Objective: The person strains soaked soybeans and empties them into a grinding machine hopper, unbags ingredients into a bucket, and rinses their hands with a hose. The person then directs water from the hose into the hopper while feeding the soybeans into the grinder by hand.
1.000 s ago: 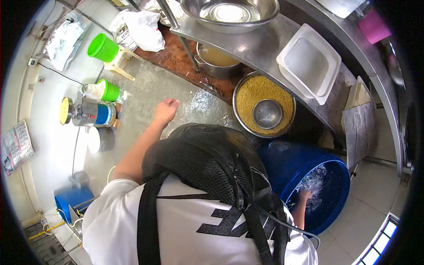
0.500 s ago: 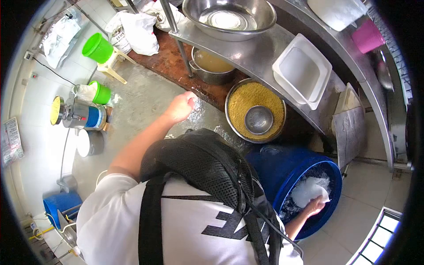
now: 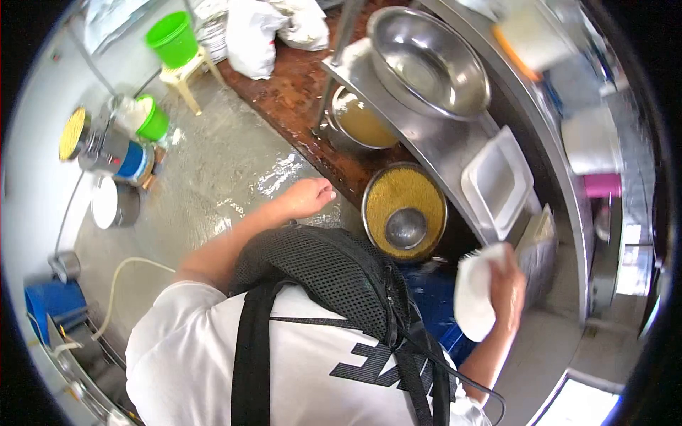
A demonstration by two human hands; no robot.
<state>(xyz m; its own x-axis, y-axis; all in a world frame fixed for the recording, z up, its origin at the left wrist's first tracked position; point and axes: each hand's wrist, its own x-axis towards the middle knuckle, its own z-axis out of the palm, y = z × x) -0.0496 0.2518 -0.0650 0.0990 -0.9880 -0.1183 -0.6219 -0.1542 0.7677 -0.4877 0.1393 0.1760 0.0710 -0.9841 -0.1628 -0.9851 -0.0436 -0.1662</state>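
Head camera: right hand point(image 3: 507, 292) clutches the white vessel point(image 3: 472, 302) by the blue barrel point(image 3: 426, 292); left hand point(image 3: 307, 198) half-curled, nothing visible in it. Firm grip, smooth wrist, vessel level: that should limit any spilling!

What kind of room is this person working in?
Probably a commercial kitchen or small food workshop: there is a big steel basin on a metal shelf, a wide bowl of yellow grain-like food below, and full white sacks on the floor.
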